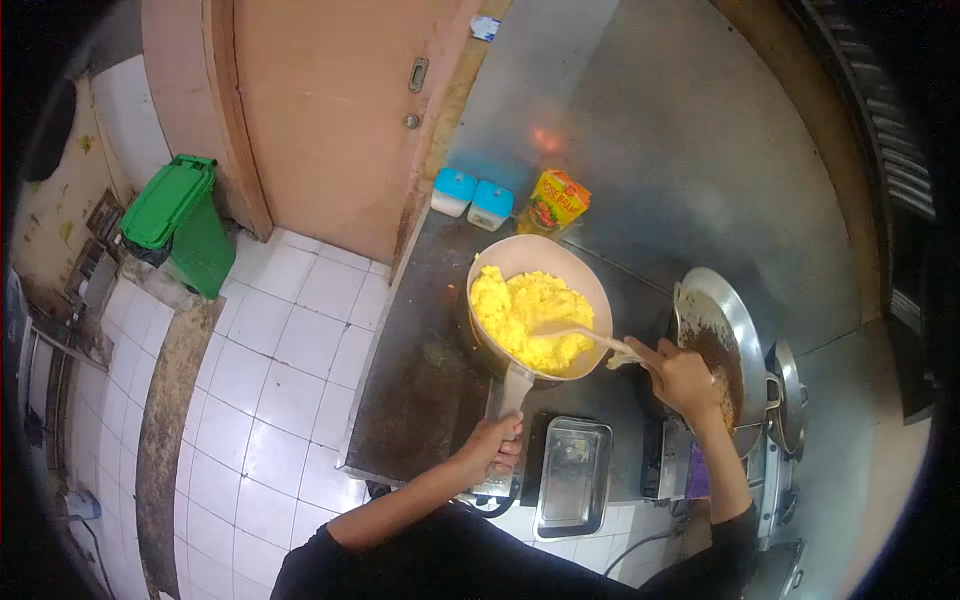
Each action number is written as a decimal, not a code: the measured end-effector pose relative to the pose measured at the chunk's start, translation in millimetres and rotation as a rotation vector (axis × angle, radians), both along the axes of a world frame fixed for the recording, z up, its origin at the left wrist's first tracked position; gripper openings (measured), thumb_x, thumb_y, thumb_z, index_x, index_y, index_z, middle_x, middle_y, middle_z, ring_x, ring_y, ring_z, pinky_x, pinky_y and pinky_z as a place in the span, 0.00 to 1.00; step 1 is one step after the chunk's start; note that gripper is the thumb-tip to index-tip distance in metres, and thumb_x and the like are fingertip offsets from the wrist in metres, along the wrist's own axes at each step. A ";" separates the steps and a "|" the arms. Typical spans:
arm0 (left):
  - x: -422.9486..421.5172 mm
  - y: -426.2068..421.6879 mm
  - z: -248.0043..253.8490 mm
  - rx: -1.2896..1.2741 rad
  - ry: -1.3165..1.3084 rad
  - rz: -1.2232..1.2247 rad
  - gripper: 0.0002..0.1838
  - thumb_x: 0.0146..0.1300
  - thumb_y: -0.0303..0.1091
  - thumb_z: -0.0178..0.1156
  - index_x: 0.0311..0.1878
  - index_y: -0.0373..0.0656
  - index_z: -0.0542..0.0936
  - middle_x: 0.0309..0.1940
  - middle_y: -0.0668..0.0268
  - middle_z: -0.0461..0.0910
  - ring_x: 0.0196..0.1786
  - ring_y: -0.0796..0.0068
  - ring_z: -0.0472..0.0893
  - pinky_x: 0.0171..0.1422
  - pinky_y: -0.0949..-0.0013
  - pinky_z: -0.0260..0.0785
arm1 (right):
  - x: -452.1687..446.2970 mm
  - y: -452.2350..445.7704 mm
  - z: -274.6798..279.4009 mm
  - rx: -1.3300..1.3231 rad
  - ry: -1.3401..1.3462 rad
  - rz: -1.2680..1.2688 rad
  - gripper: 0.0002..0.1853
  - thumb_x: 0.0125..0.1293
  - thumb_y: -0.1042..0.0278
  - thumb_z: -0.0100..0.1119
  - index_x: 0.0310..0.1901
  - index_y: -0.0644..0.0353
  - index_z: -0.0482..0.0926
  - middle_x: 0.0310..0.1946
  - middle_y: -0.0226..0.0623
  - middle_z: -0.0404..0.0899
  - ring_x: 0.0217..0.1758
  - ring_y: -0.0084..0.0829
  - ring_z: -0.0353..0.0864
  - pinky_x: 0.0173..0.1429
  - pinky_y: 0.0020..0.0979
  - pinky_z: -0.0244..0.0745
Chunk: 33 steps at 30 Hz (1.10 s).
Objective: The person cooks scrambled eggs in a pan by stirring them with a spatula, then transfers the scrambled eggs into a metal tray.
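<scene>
The dark-topped table (410,400) stands against a metal wall panel. Directly on its surface, near the panel, sit two blue-lidded containers (471,199), side by side. A yellow pouch (555,201) is positioned just beside them. A rectangular metal tray (574,476) lies at the near edge, partly projecting beyond it.

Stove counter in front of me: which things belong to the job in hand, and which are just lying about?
In use:
Beige pan, handle in the left hand
Spoon, in the right hand
Yellow food, in the pan

Seemingly just lying about:
Two blue-lidded tubs
Yellow packet
Metal tray

The wok with brown contents could be either.
</scene>
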<state>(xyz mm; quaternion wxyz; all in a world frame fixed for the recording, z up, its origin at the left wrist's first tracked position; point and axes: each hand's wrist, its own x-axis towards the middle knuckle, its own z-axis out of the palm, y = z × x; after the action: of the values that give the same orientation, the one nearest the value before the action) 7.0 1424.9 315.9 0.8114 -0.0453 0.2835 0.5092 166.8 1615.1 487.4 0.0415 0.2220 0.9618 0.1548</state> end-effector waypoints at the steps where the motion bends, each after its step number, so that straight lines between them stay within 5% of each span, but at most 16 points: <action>1: -0.1 0.1 0.2 0.005 0.012 0.001 0.14 0.62 0.49 0.50 0.29 0.52 0.64 0.12 0.80 0.54 0.12 0.88 0.52 0.14 0.80 0.43 | -0.8 -8.3 4.5 0.025 -0.049 -0.030 0.22 0.54 0.70 0.53 0.53 0.48 0.72 0.22 0.37 0.71 0.20 0.37 0.75 0.25 0.35 0.71; 9: 3.4 -1.1 -4.2 0.004 0.056 0.015 0.13 0.62 0.49 0.49 0.29 0.52 0.65 0.13 0.79 0.53 0.12 0.87 0.51 0.14 0.80 0.44 | -73.3 8.6 -97.3 0.137 -0.068 -0.241 0.19 0.51 0.72 0.51 0.47 0.57 0.74 0.27 0.45 0.77 0.25 0.37 0.80 0.30 0.35 0.75; 16: -8.7 -2.1 -1.4 0.031 0.066 -0.006 0.13 0.63 0.49 0.48 0.29 0.51 0.65 0.13 0.79 0.53 0.12 0.88 0.51 0.13 0.80 0.43 | -51.4 19.1 -5.4 -0.240 0.188 -0.410 0.14 0.57 0.64 0.49 0.44 0.51 0.78 0.36 0.44 0.78 0.41 0.48 0.77 0.45 0.44 0.72; 22: -52.8 -2.3 0.5 0.077 0.142 -0.132 0.14 0.61 0.48 0.51 0.31 0.49 0.65 0.13 0.79 0.54 0.12 0.89 0.53 0.13 0.81 0.43 | -49.9 100.1 -47.5 -0.191 0.294 -0.438 0.14 0.57 0.61 0.51 0.45 0.51 0.79 0.37 0.46 0.78 0.44 0.48 0.75 0.48 0.43 0.70; 24: -70.3 -2.6 8.1 0.076 0.193 -0.189 0.14 0.63 0.48 0.49 0.30 0.49 0.64 0.13 0.80 0.54 0.11 0.91 0.50 0.11 0.83 0.39 | -63.7 129.1 -59.2 -0.125 0.301 -0.423 0.15 0.57 0.61 0.53 0.45 0.52 0.79 0.32 0.43 0.80 0.35 0.43 0.80 0.42 0.39 0.72; 26: -87.6 0.7 11.8 0.071 0.224 -0.206 0.15 0.62 0.49 0.51 0.30 0.48 0.64 0.13 0.80 0.53 0.11 0.91 0.50 0.11 0.83 0.39 | -76.8 190.7 -78.2 -0.542 0.107 -0.369 0.16 0.57 0.61 0.53 0.47 0.52 0.78 0.25 0.40 0.79 0.26 0.35 0.79 0.32 0.34 0.73; 27: -96.7 3.9 15.3 0.069 0.265 -0.271 0.15 0.62 0.49 0.51 0.30 0.49 0.64 0.13 0.80 0.53 0.11 0.91 0.50 0.11 0.83 0.39 | -94.1 200.4 -73.4 -0.549 0.110 -0.359 0.16 0.57 0.61 0.53 0.47 0.52 0.78 0.25 0.40 0.79 0.26 0.35 0.79 0.32 0.34 0.73; 29: -112.1 8.1 12.4 0.062 0.321 -0.358 0.16 0.61 0.50 0.51 0.30 0.49 0.64 0.12 0.80 0.53 0.12 0.92 0.50 0.11 0.84 0.39 | -132.8 211.7 -61.0 -0.968 -0.086 -0.562 0.14 0.58 0.63 0.54 0.46 0.53 0.79 0.16 0.29 0.72 0.14 0.19 0.66 0.17 0.24 0.61; 33: -139.3 18.6 21.7 0.050 0.360 -0.474 0.16 0.61 0.49 0.51 0.31 0.48 0.64 0.12 0.80 0.52 0.11 0.90 0.50 0.12 0.83 0.41 | -185.4 233.1 -62.5 -1.184 -0.372 -0.598 0.14 0.59 0.66 0.53 0.46 0.51 0.79 0.15 0.23 0.67 0.11 0.12 0.55 0.12 0.18 0.49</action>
<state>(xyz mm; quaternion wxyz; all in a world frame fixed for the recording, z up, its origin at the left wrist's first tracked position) -132.4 1443.5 337.6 0.8451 0.1331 0.4131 0.3120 -18.6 1848.2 424.9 0.3610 0.3876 0.7586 -0.3794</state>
